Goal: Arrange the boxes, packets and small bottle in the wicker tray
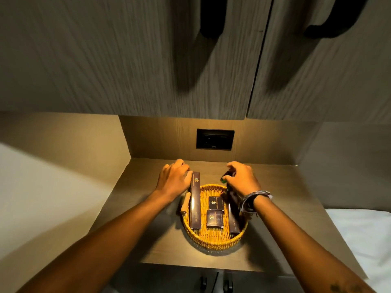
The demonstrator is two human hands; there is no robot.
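An oval wicker tray (213, 240) sits in the middle of a brown counter. A long dark box (195, 204) lies along its left side, its far end jutting past the rim. My left hand (174, 179) rests on that far end, fingers curled over it. Two small dark square packets (215, 203) (215, 218) lie in the tray's middle. Another long dark box (233, 220) lies along the right side, partly hidden by my right wrist. My right hand (243, 177) hovers over the tray's far right rim, pinching a small dark bottle (227, 176) with a green part.
A wooden handle (184, 203) sticks out at the tray's left rim. A black wall socket (215, 138) sits in the back panel. Cabinet doors with black handles (211, 17) hang overhead. White bedding (364, 235) lies to the right; the counter's front edge (201, 266) is near me.
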